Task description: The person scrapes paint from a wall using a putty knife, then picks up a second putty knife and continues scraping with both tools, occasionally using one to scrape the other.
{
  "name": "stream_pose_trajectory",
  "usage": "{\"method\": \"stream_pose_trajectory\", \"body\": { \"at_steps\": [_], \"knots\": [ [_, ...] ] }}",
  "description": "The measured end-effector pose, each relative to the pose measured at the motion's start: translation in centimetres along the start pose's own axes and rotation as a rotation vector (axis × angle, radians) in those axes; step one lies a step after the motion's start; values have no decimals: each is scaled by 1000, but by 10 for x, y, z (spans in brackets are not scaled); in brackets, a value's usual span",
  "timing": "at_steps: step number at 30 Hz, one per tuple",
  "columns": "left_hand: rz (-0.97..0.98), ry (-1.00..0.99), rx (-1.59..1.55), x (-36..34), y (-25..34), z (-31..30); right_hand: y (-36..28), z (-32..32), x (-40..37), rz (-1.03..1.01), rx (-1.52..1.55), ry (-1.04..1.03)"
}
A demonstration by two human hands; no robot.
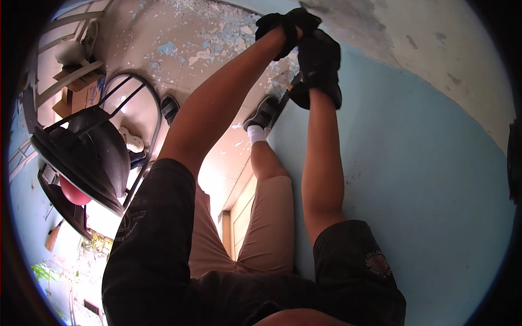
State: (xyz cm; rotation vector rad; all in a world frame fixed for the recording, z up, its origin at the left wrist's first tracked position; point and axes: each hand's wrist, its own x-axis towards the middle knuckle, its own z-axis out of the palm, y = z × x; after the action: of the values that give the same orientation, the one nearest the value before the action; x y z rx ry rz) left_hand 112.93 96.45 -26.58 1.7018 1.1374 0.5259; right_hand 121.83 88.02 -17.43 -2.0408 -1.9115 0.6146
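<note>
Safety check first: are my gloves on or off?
On: black gloves cover the left hand and the right hand; bare forearms show beyond.

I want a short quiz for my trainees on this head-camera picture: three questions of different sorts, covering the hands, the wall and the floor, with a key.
1. True or false: the left hand and the right hand both wear black gloves.

2. Choose one. Beside the right forearm, the wall is:
a) red
b) blue
c) black

3. In a few words: what lies scattered over the floor?

Key:
1. True.
2. b) blue.
3. Flakes, some pale and some blue.
</note>
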Motion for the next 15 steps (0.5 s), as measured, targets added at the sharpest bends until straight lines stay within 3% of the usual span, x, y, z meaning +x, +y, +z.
{"method": "stream_pose_trajectory", "body": {
  "at_steps": [1,2,5,6,7,9,11,13,14,15],
  "knots": [
    [-101,101,-59,-14,24,5,-26,-30,-13,139,138,-13],
    [190,139,356,12,-44,35,-42,-44,-18,272,280,-20],
    [196,137,418,3,-46,43,-16,-32,-6,152,319,-20],
    [199,137,449,-2,-44,44,-14,-31,-6,-2,147,-9],
    [208,142,479,-4,-40,45,-11,-31,-13,-2,147,-7],
    [239,165,550,4,-33,36,-34,-44,-25,217,253,31],
    [302,195,591,-2,-12,25,-24,-35,-17,285,299,-47],
    [-21,-61,361,-9,52,-3,-17,-32,-15,142,168,-12],
    [239,91,675,-11,30,9,-19,-33,-19,140,173,-8],
    [242,95,684,-14,32,8,-21,-35,-27,165,240,2]
  ]
}}
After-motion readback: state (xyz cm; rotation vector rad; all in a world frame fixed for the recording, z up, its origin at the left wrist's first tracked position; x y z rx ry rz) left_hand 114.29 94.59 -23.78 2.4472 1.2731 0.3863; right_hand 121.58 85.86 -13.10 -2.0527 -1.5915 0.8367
